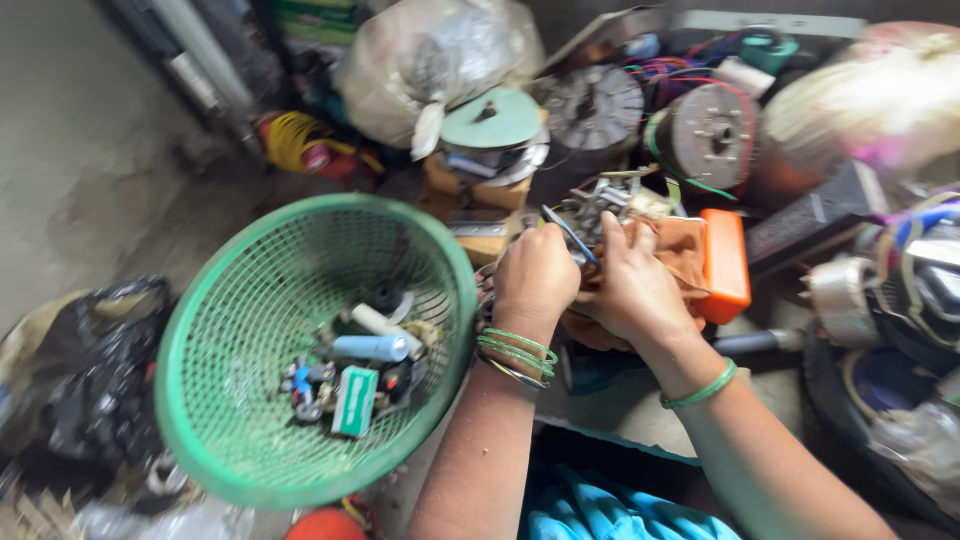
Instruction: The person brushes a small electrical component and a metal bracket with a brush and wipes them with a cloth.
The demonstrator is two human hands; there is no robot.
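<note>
My left hand and my right hand are close together over an orange cloth that lies beside an orange plastic box. A thin blue wire sticks up between the two hands; my left hand's fingers are closed around its lower end. My right hand rests on the cloth, its fingers curled into it. Green bangles circle both wrists. A green mesh basket stands tilted to the left of my left hand, holding a light blue cylinder, a green-and-white box and small parts.
Behind the hands lie wire spools, a grey round disc, a green lid, a clear plastic bag and tangled metal scrap. A black plastic bag sits at the left. Blue fabric is below my arms.
</note>
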